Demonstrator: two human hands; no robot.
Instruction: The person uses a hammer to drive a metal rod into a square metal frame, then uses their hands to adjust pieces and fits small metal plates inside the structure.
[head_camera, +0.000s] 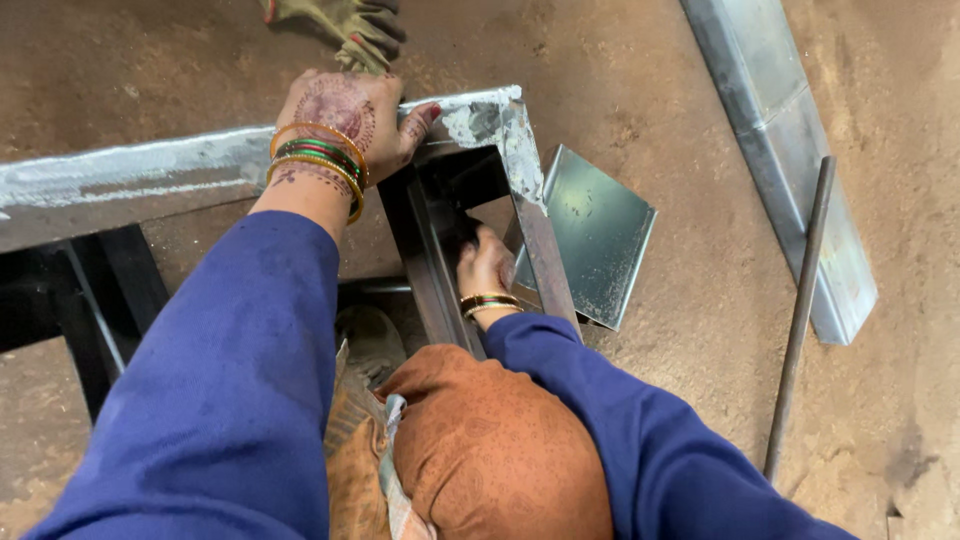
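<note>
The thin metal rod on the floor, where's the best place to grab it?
Probably near the middle of the thin metal rod, coming straight down from above. It lies flat on the dirt floor, long and slim, so a middle grip should keep it balanced. The metal channel crowds its upper end.

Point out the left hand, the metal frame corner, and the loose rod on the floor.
left hand (345, 115), head view, back of the hand.
metal frame corner (495, 120), head view, top face at the joint.
loose rod (798, 320), head view, mid-length.
</note>
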